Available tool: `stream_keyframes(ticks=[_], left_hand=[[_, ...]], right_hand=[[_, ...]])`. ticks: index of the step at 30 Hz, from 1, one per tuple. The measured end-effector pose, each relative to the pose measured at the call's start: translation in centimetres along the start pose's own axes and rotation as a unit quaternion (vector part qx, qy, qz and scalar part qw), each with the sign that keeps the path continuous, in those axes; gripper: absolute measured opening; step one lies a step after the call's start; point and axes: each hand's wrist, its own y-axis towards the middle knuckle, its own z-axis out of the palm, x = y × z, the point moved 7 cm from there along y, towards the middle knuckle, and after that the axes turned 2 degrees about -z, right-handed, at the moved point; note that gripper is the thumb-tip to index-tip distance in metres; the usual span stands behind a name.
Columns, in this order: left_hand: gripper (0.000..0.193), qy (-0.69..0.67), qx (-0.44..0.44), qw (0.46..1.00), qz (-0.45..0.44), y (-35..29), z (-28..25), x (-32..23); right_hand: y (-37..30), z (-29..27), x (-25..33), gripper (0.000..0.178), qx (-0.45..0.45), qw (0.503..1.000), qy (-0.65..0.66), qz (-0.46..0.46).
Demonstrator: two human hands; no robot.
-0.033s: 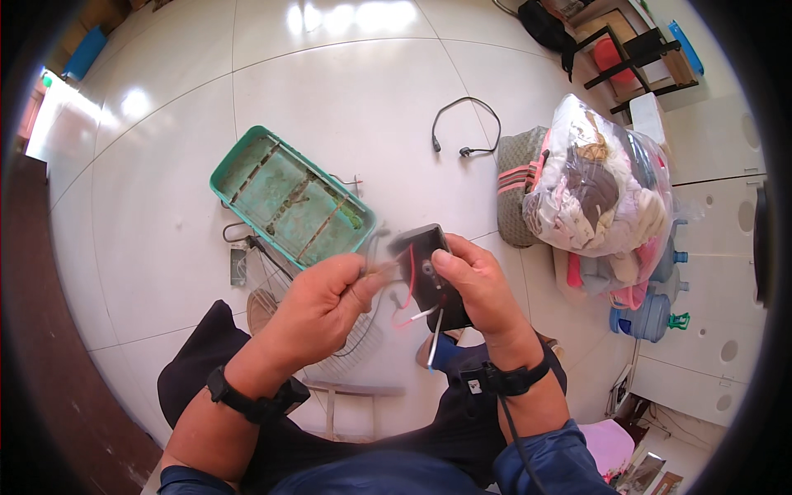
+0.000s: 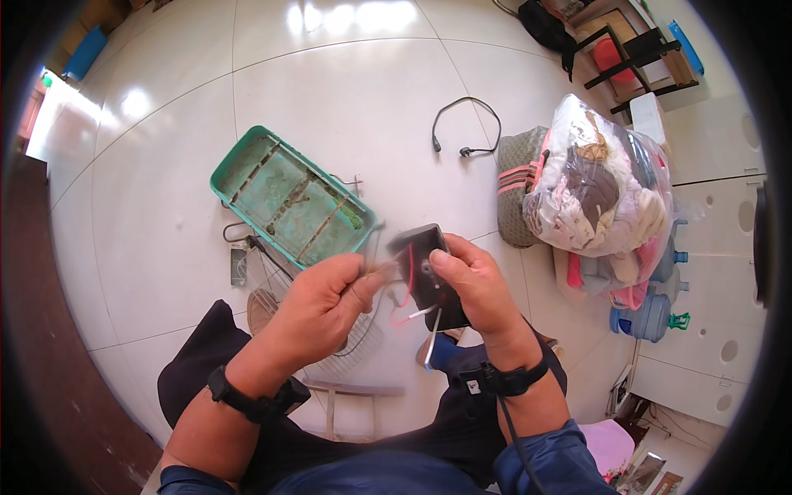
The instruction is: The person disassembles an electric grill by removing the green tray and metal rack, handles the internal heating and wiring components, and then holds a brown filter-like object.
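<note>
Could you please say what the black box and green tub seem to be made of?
Black box: probably matte plastic, from its dark, dull surface; blur leaves painted metal possible. Green tub: likely moulded plastic, stained, from its smooth, rounded rim.

A black cable (image 2: 473,99) lies in a loose arc on the floor (image 2: 346,91), just beside a patterned grey bag (image 2: 515,198). A stuffed clear sack (image 2: 602,186) overlaps that bag toward the floor's right edge, where a blue water jug (image 2: 648,320) sits near white cabinets (image 2: 701,293).

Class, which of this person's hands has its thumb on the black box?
The right hand: its thumb lies on the black box, while the left hand pinches a blurred item.
</note>
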Motion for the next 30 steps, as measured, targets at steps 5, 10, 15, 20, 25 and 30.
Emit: stream_keyframes(ticks=[5, 10, 15, 20, 25, 30], left_hand=[[0.031, -0.113, 0.018, 0.988, -0.107, -0.3, 1.8, 2.3], [0.046, -0.132, 0.017, 0.986, -0.102, -0.1, 2.2, 1.5], [0.046, 0.011, 0.058, 0.992, -0.108, -0.9, 2.2, 2.9], [0.017, 0.276, 0.051, 0.959, -0.030, -0.4, 0.0, 2.1], [0.012, 0.374, -0.043, 0.926, -0.036, 0.0, -5.7, 0.9], [0.014, 0.260, -0.255, 0.931, 0.043, -0.8, -9.9, -2.1]], right_hand=[[0.7, -2.2, -0.4, 0.041, -0.094, 0.995, -0.020, -0.038], [0.4, -2.5, 0.8, 0.032, -0.078, 0.995, 0.009, -0.068], [0.9, -5.1, 1.3, 0.031, -0.147, 0.979, 0.094, -0.107], [0.0, -9.4, 3.6, 0.045, -0.218, 0.944, 0.183, -0.167], [-1.3, -14.0, 4.3, 0.041, -0.273, 0.909, 0.252, -0.190], [0.7, -13.1, 1.6, 0.038, -0.242, 0.937, 0.213, -0.137]])
